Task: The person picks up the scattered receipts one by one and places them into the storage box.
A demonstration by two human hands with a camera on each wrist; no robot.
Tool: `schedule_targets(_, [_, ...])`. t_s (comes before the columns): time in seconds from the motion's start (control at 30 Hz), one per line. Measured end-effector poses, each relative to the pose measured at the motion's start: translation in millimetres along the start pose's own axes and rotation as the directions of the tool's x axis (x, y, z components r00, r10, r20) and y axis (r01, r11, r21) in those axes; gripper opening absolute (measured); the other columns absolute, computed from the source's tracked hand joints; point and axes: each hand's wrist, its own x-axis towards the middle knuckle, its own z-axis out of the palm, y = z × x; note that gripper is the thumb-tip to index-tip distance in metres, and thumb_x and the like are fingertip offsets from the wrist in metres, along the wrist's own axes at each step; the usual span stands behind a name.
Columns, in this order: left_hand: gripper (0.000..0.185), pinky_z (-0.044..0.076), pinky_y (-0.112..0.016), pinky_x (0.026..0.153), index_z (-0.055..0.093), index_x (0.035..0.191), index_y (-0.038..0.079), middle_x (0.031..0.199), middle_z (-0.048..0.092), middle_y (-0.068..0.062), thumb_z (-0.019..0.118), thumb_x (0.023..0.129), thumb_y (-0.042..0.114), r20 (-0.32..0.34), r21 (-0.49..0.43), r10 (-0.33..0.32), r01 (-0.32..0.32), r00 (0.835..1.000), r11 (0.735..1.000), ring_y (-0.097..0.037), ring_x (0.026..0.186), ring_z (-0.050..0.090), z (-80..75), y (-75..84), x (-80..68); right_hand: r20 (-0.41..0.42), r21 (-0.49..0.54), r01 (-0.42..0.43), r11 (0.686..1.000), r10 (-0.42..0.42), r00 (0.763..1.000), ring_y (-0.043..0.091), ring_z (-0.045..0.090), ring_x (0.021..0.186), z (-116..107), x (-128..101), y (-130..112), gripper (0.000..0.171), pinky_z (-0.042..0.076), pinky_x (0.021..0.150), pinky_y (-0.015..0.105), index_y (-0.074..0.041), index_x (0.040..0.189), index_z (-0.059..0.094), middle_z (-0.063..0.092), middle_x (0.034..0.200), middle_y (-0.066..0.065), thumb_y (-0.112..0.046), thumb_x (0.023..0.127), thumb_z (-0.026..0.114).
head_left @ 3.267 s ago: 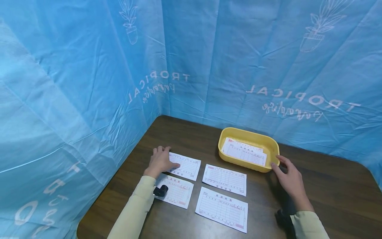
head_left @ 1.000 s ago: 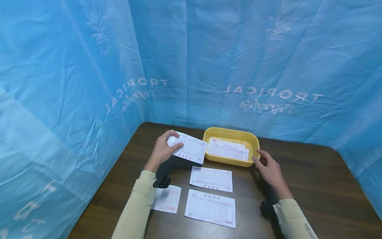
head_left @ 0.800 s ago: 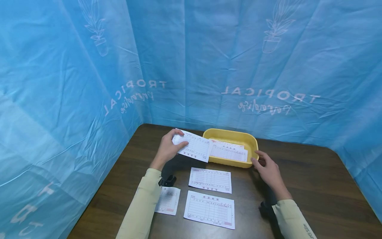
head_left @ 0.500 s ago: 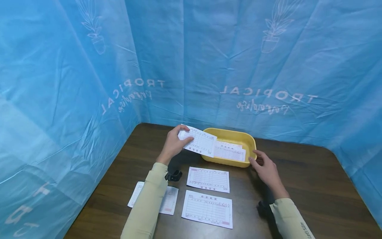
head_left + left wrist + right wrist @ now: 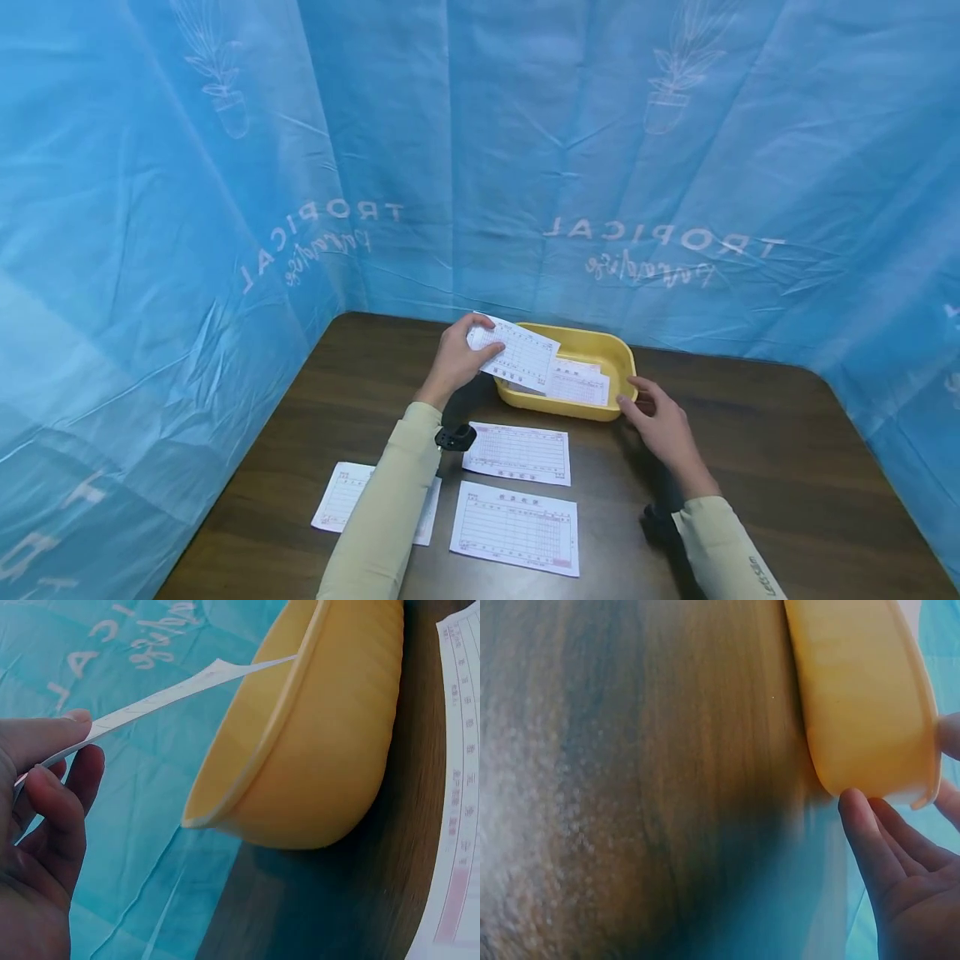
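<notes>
My left hand (image 5: 459,357) pinches a white printed paper form (image 5: 525,354) by its left edge, thumb on top. The form slants over the left end of the yellow plastic basin (image 5: 566,410), and in the left wrist view the far end of the form (image 5: 180,690) reaches the rim. Inside the basin lie other printed forms (image 5: 581,386), partly covered by the held one. My right hand (image 5: 663,423) touches the basin's right end. In the right wrist view, its fairly straight fingers (image 5: 862,825) are against the basin's wall (image 5: 870,697).
Two printed forms, an upper one (image 5: 517,452) and a lower one (image 5: 516,529), lie on the dark wooden table (image 5: 765,467) in front of the basin. Another form (image 5: 341,498) lies left, partly under my left forearm. A blue curtain (image 5: 510,167) hangs behind.
My left hand has picked up the upper-left form from the table and carried it right, over the basin's left end. My right hand stays at the basin's right end.
</notes>
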Motion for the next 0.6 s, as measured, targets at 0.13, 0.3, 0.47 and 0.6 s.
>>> schedule_targets(0.13, [0.031,0.048,-0.036,0.084,0.061,0.105,0.016,0.118,0.06,-0.004,0.079,0.081,0.015,-0.008,0.003,-0.001,0.001,1.0,1.0,-0.021,0.097,0.054,7.4,-1.5,2.5,0.002,0.002,0.008,1.0,-0.008,1.0,0.037,0.052,0.116,0,1,-1,0.065,0.046,0.091,0.054,-0.012,0.144,0.042,0.049,0.133,0.024,-0.049,0.093,0.058])
schedule_targets(0.3, [0.031,0.047,-0.036,0.085,0.061,0.105,0.017,0.12,0.059,-0.004,0.079,0.081,0.015,0.025,-0.002,-0.003,0.003,1.0,1.0,-0.021,0.1,0.053,18.2,-1.9,4.4,-0.008,-0.011,-0.007,1.0,0.007,1.0,0.036,0.052,0.117,0,0,0,0.065,0.046,0.091,0.054,-0.013,0.144,0.042,0.05,0.133,0.023,-0.051,0.093,0.057])
schedule_targets(0.47, [0.031,0.044,-0.038,0.093,0.06,0.105,0.018,0.122,0.058,-0.004,0.079,0.081,0.016,0.055,-0.012,0.002,-0.001,0.998,1.0,-0.02,0.106,0.051,31.7,-2.2,7.5,-0.017,-0.015,-0.012,1.0,0.012,1.0,0.037,0.051,0.118,1,-2,-1,0.066,0.044,0.093,0.056,-0.013,0.144,0.042,0.05,0.133,0.022,-0.053,0.092,0.056])
schedule_targets(0.6, [0.031,0.044,-0.041,0.095,0.06,0.106,0.019,0.124,0.057,-0.003,0.079,0.081,0.017,0.08,-0.012,0.004,-0.003,0.997,1.0,-0.02,0.11,0.051,44.2,-3.2,9.0,-0.015,-0.016,-0.018,1.0,0.017,1.0,0.036,0.051,0.118,2,-3,-2,0.065,0.045,0.092,0.055,-0.014,0.144,0.042,0.05,0.134,0.021,-0.052,0.092,0.057])
